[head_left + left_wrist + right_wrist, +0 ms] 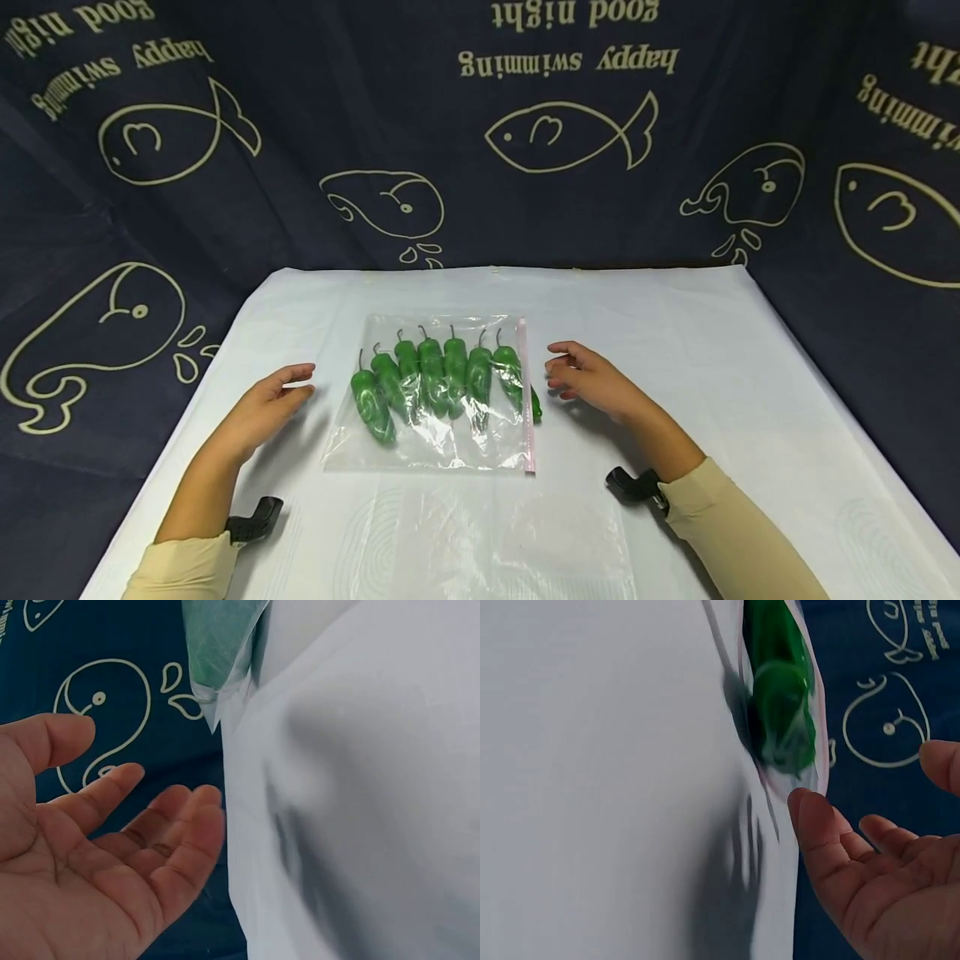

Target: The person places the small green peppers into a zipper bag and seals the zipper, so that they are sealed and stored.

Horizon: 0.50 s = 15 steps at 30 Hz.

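A clear plastic bag [442,454] with a pink strip [529,450] down its right edge lies flat on the table. Several green peppers [372,407] with thin stems sit in a row inside it. At the strip, the tip of a green pepper [536,406] pokes out past the edge. My left hand [258,412] hovers left of the bag, fingers loosely bent, holding nothing. To the right of the strip, my right hand [592,379] is likewise relaxed and apart from the bag. The right wrist view shows green peppers [780,697] at the bag's pink-edged end.
Another clear plastic bag [510,533] lies flat near the front of the white-covered table [675,333]. A dark blue curtain [450,242] with fish drawings hangs behind and along both sides. Each wrist carries a black camera mount [258,518].
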Available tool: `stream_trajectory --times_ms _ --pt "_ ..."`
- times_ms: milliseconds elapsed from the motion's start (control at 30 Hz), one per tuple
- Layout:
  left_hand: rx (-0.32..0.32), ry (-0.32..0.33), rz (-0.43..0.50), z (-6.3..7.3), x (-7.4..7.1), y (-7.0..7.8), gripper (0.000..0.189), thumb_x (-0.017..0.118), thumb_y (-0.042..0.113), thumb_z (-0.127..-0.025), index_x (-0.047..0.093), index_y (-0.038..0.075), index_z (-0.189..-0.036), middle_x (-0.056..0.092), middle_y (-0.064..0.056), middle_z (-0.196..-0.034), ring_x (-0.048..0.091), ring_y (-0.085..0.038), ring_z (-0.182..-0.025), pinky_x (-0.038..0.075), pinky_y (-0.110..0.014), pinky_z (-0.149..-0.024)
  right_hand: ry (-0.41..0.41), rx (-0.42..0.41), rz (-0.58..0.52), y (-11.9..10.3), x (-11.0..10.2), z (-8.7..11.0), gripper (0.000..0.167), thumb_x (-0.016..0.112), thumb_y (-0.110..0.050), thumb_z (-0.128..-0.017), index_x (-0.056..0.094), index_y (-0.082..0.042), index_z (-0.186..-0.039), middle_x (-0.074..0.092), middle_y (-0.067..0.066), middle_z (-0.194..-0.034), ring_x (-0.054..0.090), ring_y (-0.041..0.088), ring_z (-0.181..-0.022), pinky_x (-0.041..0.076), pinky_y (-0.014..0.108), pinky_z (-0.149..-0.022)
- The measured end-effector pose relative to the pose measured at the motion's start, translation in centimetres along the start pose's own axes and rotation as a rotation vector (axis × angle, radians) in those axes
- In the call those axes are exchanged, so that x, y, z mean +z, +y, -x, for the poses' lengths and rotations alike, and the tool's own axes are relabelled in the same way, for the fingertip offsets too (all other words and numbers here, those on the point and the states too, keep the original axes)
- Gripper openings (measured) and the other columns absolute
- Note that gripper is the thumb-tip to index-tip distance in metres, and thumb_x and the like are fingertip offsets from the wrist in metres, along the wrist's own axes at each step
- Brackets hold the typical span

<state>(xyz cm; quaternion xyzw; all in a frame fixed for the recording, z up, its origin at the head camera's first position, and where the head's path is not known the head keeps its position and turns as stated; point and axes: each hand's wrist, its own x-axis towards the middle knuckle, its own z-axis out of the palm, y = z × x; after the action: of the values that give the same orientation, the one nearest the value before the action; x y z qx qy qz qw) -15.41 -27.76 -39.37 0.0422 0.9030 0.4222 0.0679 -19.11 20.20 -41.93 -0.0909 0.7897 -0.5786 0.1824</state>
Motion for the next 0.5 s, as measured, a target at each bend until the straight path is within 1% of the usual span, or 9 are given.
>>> stream_trajectory --times_ms 133,267,400,500 --pt "-0.013 -0.024 0.014 0.0 0.1 -0.2 0.052 0.051 0.021 -0.103 0.040 -0.007 -0.145 0.044 -0.031 -0.143 0.054 -0.034 -0.117 0.051 -0.022 -0.081 -0.041 0.048 -0.052 -0.2 1.0 -0.6 0.061 0.055 -0.028 -0.102 0.032 0.002 -0.149 0.049 0.027 -0.134 0.059 0.038 -0.113 0.054 0.046 -0.088" --pt "-0.029 -0.031 0.018 0.1 0.0 -0.4 0.052 0.051 0.021 -0.103 0.039 -0.007 -0.146 0.043 -0.030 -0.144 0.052 -0.034 -0.119 0.053 -0.030 -0.085 -0.073 0.063 -0.093 -0.1 1.5 -0.9 0.062 0.052 -0.030 -0.103 0.029 0.003 -0.150 0.048 0.027 -0.137 0.060 0.037 -0.111 0.054 0.045 -0.087" --pt "-0.035 -0.031 0.016 0.0 -0.1 -0.4 0.052 0.050 0.021 -0.103 0.040 -0.006 -0.146 0.042 -0.029 -0.145 0.052 -0.033 -0.119 0.052 -0.028 -0.085 -0.081 0.069 -0.139 0.0 1.8 -1.1 0.062 0.050 -0.031 -0.103 0.028 0.001 -0.151 0.050 0.025 -0.135 0.063 0.033 -0.107 0.055 0.043 -0.085" --pt "-0.031 -0.032 0.018 0.1 0.0 -0.4 0.052 0.051 0.021 -0.103 0.040 -0.007 -0.145 0.043 -0.030 -0.144 0.053 -0.031 -0.116 0.052 -0.025 -0.083 -0.084 0.085 -0.176 0.0 2.1 -1.2 0.061 0.049 -0.034 -0.104 0.027 -0.003 -0.152 0.051 0.024 -0.134 0.063 0.029 -0.104 0.056 0.042 -0.083"
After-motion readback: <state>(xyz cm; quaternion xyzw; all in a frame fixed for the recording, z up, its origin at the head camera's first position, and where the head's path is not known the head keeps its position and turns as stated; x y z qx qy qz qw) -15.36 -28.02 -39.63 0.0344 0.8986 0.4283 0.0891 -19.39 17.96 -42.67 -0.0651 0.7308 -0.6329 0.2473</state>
